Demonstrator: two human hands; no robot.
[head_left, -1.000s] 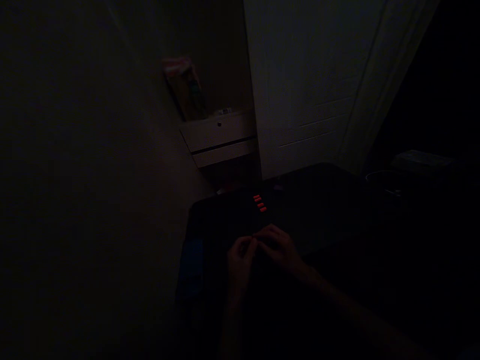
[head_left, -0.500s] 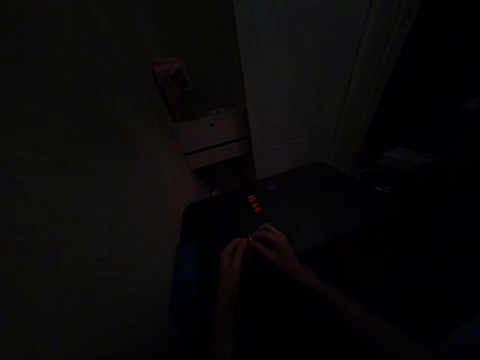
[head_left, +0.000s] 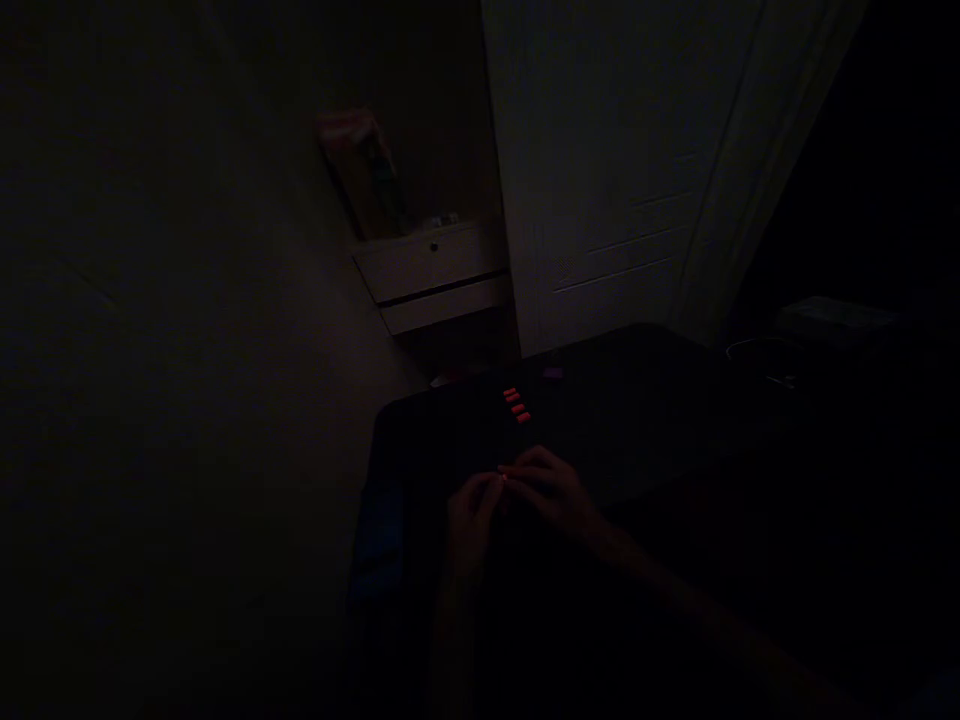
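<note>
The room is very dark. My left hand (head_left: 472, 505) and my right hand (head_left: 551, 487) meet over the near part of a dark table (head_left: 622, 410), their fingertips pinched together. Between those fingertips shows a small bright reddish piece (head_left: 504, 478); its kind cannot be made out, and the fingers cover most of it. Just beyond the hands, several short red-orange sticks (head_left: 517, 408) lie in a row on the tabletop. A small purple block (head_left: 553, 373) rests behind them, close to the far edge.
A blue folded item (head_left: 379, 540) lies at the table's left edge, beside a wall (head_left: 262, 400). Behind the table stand a drawer unit (head_left: 442, 265) and a pale door panel (head_left: 600, 180). At the right are a thin white cable (head_left: 750, 343) and a pale box (head_left: 836, 312).
The whole view has shifted slightly, so things sit a little further right. Both hands keep their pinch on the small bright piece. The row of sticks looks the same.
</note>
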